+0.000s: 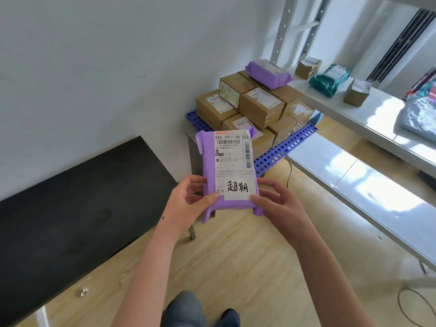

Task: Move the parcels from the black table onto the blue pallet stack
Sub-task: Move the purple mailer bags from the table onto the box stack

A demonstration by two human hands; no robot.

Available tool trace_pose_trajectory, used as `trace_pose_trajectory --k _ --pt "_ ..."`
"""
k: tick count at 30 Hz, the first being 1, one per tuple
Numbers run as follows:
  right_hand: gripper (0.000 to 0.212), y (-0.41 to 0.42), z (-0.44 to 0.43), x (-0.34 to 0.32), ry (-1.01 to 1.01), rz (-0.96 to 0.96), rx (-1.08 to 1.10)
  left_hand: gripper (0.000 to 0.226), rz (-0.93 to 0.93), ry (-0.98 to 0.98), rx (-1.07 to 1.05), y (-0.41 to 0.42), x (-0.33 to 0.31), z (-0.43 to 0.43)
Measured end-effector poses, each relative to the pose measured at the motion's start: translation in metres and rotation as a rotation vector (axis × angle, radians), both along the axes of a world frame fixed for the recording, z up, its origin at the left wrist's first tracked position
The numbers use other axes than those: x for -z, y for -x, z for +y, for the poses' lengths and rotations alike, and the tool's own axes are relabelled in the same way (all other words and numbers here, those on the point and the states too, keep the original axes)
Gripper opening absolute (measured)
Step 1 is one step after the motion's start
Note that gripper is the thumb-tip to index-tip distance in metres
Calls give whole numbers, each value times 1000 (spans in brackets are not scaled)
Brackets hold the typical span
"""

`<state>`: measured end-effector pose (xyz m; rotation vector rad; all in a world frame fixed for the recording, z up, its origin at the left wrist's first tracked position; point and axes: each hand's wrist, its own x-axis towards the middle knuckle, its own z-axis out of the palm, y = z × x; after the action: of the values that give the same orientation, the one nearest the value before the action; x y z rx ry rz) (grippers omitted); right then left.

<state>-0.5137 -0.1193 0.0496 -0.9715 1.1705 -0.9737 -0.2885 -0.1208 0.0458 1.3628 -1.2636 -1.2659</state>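
Left hand [188,199], right hand [280,206]: fingers curled round purple parcel [230,171], near end. Blue pallet stack [280,149] at one o'clock.

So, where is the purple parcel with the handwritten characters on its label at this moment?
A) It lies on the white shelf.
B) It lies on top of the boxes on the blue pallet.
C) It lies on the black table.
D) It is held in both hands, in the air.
D: the left hand and the right hand grip the lower end of the purple parcel, which touches neither the black table nor the blue pallet.
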Motion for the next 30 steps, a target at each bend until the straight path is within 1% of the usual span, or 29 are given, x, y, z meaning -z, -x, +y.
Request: trace_pose_trajectory --k 7,11,14,17,20,24,28,30 --pt "35 29 -49 11 -34 1 -7 46 -17 -52 -27 29 6 -48" --pt "35 36 -92 13 -38 9 -14 29 -2 -101 -27 35 5 -95" --pt "38 38 -129 12 -44 4 0 31 22 -115 3 37 0 -136" --pt "37 39 -169 10 -47 -3 7 28 50 -120 20 36 -3 -177" --pt "36 39 -206 6 -48 29 16 29 76 -128 34 33 -5 -216" --pt "34 37 -251 4 -66 44 -5 32 124 -154 39 30 -3 -264" --pt "39 37 -292 5 -60 52 -30 40 183 -191 32 29 5 -307" --pt "39 39 -310 7 -55 70 -38 41 197 -209 26 32 10 -324"
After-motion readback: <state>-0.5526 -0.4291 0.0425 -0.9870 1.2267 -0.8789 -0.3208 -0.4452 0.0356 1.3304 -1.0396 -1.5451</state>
